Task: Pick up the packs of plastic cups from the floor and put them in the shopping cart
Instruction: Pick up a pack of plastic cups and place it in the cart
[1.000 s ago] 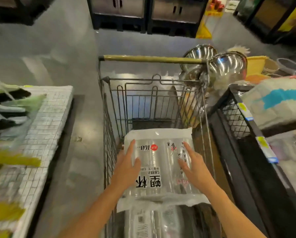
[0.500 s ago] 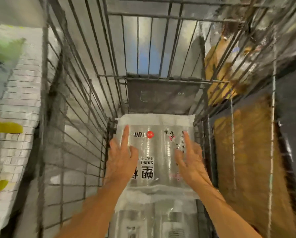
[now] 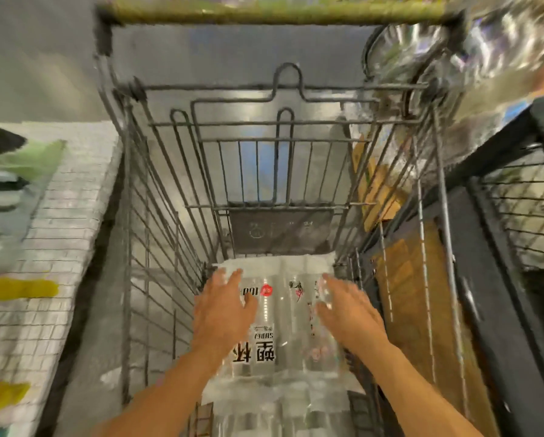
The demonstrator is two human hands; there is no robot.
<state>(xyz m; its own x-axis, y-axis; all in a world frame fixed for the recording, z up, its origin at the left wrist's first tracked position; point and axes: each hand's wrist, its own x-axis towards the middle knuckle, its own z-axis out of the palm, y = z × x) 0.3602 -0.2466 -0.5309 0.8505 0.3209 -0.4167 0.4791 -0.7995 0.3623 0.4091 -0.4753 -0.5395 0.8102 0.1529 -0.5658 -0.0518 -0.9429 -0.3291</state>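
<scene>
A clear pack of plastic cups [image 3: 284, 313] with black lettering and a red dot lies flat in the bottom of the wire shopping cart [image 3: 277, 88]. It rests on top of another clear pack [image 3: 280, 417] nearer to me. My left hand [image 3: 223, 305] hovers over the pack's left side with fingers spread. My right hand [image 3: 347, 312] is over its right side, also with fingers apart. Neither hand grips the pack. Both hands are blurred by motion.
The cart's yellow-green handle [image 3: 277, 11] runs across the top. A white mesh-wrapped bundle [image 3: 59, 247] lies left of the cart. Steel bowls [image 3: 453, 45] are stacked at upper right. A black wire bin [image 3: 516, 222] and brown cardboard [image 3: 415, 298] stand on the right.
My hands went from holding the pack above the cart to pressing it down on the cart bottom. Now the fingers have lifted and spread off it, and my view has pulled back up.
</scene>
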